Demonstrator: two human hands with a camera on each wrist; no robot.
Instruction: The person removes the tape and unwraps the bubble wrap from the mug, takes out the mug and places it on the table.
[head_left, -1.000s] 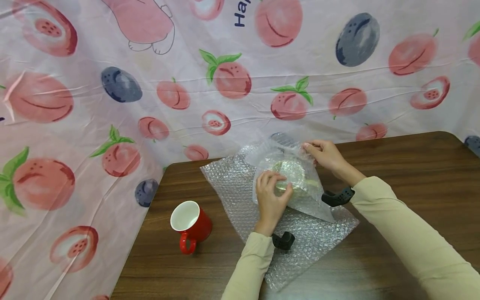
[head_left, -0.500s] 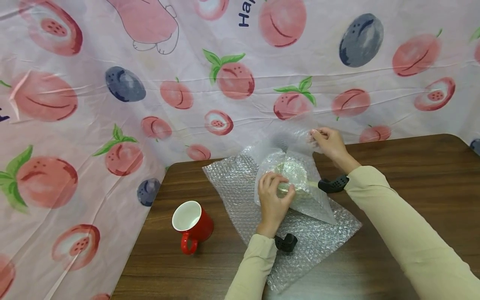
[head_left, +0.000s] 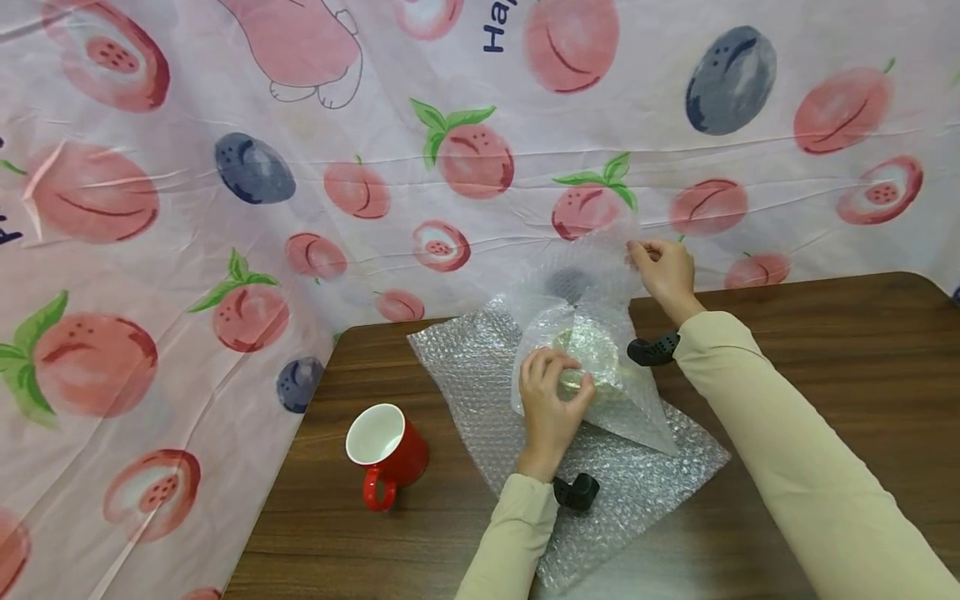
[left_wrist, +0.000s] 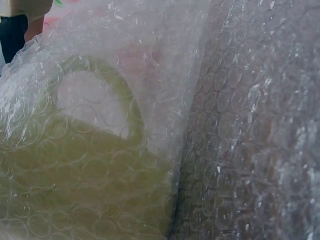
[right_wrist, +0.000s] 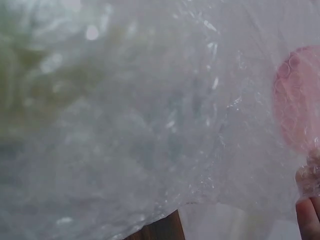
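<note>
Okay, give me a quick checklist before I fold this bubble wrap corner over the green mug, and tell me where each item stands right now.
1. Left hand holds the wrapped green mug down: ok.
2. Right hand pinches the lifted corner of the bubble wrap: ok.
3. Mug handle covered by wrap: ok, the left wrist view shows it behind the bubbles.
4. Sheet lies flat on the table under the mug: ok at the near side; the far side is hidden.
5. Red mug stands apart from the sheet: ok.
6. Mug fully covered on the far side: cannot tell.
</note>
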